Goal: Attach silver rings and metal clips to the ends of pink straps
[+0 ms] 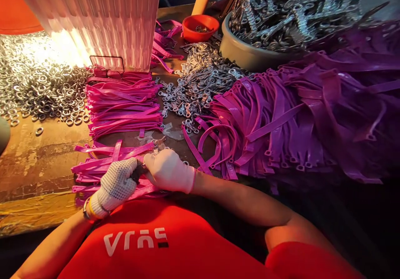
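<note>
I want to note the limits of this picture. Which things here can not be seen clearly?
- Head view: what the left hand and right hand grip between them, hidden by the gloves.
- Lower ends of the pink straps, covered by both hands.
- Contents of the red bowl, too small.
- Gray basin of metal clips, cut off by the top edge.
- Ring pile, washed out by lamp glare.

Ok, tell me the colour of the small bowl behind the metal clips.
Orange-red bowl, clearest in the head view.
</note>
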`<state>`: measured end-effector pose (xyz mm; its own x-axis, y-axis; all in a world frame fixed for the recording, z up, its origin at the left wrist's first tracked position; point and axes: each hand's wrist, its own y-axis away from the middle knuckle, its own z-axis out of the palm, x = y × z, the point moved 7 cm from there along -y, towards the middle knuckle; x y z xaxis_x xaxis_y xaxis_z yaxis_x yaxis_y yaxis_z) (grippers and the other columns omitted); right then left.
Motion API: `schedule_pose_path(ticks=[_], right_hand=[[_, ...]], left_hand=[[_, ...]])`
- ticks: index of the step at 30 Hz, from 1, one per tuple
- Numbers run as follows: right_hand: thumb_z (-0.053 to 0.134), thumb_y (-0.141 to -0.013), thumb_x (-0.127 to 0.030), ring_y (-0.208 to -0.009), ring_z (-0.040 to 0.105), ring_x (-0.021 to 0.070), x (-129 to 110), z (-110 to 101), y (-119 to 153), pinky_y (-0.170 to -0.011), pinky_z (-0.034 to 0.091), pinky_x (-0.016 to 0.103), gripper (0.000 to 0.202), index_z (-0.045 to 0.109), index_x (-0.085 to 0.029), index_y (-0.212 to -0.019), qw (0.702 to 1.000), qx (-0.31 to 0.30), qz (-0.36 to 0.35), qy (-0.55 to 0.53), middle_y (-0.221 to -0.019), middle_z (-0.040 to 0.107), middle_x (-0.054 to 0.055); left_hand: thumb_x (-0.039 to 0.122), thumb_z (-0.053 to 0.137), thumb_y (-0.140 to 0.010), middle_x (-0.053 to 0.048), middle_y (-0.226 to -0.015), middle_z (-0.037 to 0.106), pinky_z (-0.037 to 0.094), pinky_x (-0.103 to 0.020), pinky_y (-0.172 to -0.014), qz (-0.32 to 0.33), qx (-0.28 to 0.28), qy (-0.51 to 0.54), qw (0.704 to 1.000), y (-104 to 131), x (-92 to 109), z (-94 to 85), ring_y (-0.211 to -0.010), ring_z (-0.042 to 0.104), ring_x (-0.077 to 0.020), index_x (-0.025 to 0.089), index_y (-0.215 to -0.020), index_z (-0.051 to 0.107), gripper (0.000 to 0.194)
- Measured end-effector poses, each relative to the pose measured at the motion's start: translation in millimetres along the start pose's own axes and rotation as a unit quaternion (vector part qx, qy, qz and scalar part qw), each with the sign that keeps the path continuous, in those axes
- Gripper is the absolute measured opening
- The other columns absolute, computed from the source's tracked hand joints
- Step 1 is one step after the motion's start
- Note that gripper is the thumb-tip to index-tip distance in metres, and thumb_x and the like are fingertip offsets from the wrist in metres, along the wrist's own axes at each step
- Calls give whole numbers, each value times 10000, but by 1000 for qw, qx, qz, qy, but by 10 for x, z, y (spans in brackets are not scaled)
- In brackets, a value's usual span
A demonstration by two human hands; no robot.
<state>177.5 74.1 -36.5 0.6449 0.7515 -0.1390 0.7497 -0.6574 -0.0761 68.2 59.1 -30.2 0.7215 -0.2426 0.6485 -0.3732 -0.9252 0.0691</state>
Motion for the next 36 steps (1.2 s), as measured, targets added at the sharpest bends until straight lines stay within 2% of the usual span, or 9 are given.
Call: schedule_pose_path(ticks=[4,8,12,15,22,26,29,32,36], right_hand=[[503,-981,-365,-562,565,188,35,-73,94,-543,190,326,295,638,-144,-840,998,58,-31,13,-652,658,81],[491,-1013,-492,-587,557,179,165,-207,255,-583,208,333,417,651,-137,-866,995,103,5,-5,-653,657,68],[502,-1000,-558,-651,581,179,278,-233,343,-616,250,324,460,666,-147,-875,995,57,35,-71,-693,673,58],[532,-993,-539,-740,618,171,457,-206,381,-662,312,300,404,680,-182,-877,987,5,51,-150,-804,714,43],[594,-977,-310,-821,646,184,1187,-219,427,-709,391,292,152,713,-217,-986,958,27,263,-109,-886,737,31],[632,-924,-245,-1121,602,276,1038,-253,-107,-918,424,395,256,666,-194,-1173,984,59,165,-25,-1174,711,108],[619,-900,-205,-1441,354,380,1010,-96,-605,-1116,283,572,486,545,-170,-1379,995,37,84,31,-1506,512,162],[635,-899,-316,-1491,275,408,1134,137,-921,-1168,171,634,612,464,-149,-1462,998,-14,45,45,-1595,404,176],[598,-916,-420,-1455,338,386,1231,244,-999,-1156,236,577,676,411,-119,-1492,998,-19,26,48,-1589,413,178]], left_hand=[[210,531,-888,-30,-685,678,395,-242,-564,7,-16,-53,998,-27,55,-209,-599,598,-162,190,-794,660,161],[293,497,-932,-49,-696,682,374,-282,-578,7,51,-183,982,32,-21,-728,-610,610,-190,197,-835,663,215],[286,493,-932,-94,-886,733,449,-328,-678,-33,32,-276,960,18,-300,-932,-778,676,-256,187,-1008,676,222],[230,476,-929,-126,-970,706,474,-355,-725,-14,-21,-332,943,-123,-394,-794,-867,673,-283,160,-1028,684,240],[188,454,-938,-118,-982,706,485,-339,-728,19,-102,-334,937,-727,-276,-340,-867,684,-260,155,-996,699,254],[364,491,-943,-128,-898,712,484,-339,-662,-46,-83,-331,939,-1054,-279,-126,-800,706,-284,139,-1029,674,302],[304,489,-913,-166,-969,716,505,-351,-678,-74,-61,-337,937,-1174,-284,23,-865,719,-312,101,-1175,617,355],[259,462,-914,-183,-1058,711,526,-354,-733,-94,-54,-324,940,-1208,-340,91,-940,720,-309,93,-1258,563,396],[303,512,-896,-194,-1115,703,534,-367,-778,-104,-74,-321,939,-1202,-412,94,-978,716,-320,100,-1336,495,485]])
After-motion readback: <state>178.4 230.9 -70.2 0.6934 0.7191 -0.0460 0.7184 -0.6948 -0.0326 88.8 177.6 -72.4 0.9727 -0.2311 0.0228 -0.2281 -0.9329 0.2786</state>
